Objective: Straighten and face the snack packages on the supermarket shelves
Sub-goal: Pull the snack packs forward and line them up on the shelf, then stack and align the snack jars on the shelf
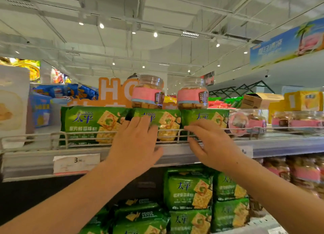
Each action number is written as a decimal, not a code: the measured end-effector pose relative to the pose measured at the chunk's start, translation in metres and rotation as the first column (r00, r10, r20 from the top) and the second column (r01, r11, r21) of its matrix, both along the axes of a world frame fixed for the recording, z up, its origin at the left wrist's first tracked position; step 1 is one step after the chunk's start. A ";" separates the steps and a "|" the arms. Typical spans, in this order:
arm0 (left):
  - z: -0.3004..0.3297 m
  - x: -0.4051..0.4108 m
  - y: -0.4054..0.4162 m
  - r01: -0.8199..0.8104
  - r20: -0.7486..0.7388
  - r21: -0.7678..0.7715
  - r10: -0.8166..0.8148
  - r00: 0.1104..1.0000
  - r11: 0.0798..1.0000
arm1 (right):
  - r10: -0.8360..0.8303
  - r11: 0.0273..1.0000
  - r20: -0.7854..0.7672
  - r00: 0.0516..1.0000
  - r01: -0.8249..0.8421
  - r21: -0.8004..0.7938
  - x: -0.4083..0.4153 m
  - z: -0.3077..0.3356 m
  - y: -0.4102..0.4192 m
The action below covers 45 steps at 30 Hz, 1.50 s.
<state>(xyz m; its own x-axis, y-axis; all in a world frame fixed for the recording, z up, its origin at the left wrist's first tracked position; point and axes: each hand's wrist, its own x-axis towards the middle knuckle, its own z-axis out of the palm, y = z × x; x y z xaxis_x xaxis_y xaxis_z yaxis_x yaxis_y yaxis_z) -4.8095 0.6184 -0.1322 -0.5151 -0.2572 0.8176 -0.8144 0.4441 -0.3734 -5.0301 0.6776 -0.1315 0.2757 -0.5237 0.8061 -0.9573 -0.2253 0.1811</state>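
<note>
Three green foil cracker packages stand face-out along the top shelf behind a low white wire rail (84,134), which likely keeps them from sliding off. The left hand (135,146) lies flat on the middle green package (163,121), fingers straight, apparently pushing it back into line. The right hand (210,146) touches the right green package (205,119) with relaxed, spread fingers, grasping nothing. Two clear plastic cookie jars with pink labels (149,93) sit on top of the packages. The hands cover the lower package fronts; whether those packs stand square cannot be told. The price tag (76,162) is blurred.
</note>
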 end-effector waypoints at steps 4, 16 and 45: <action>0.003 -0.014 0.008 -0.107 -0.060 0.045 0.109 0.992 0.993 | 0.071 0.997 0.008 0.997 -0.071 -0.018 -0.014 0.002 -0.005; 0.011 -0.017 0.010 -0.089 -0.049 -0.011 0.089 0.995 0.996 | 0.150 0.987 0.024 0.988 -0.148 -0.069 -0.020 0.005 -0.013; 0.139 -0.035 -0.075 0.541 -0.717 0.398 -0.118 0.688 0.741 | 0.256 0.881 0.628 0.735 -0.444 0.161 -0.073 0.150 -0.098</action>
<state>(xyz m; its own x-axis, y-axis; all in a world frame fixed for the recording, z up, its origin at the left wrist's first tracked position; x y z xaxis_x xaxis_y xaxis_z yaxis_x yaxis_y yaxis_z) -4.8449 0.5429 0.0066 -0.0974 -0.6706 0.7354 -0.5005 0.6717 0.5462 -5.1029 0.5796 0.0181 0.0226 -0.7112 0.7026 -0.6962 -0.5156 -0.4995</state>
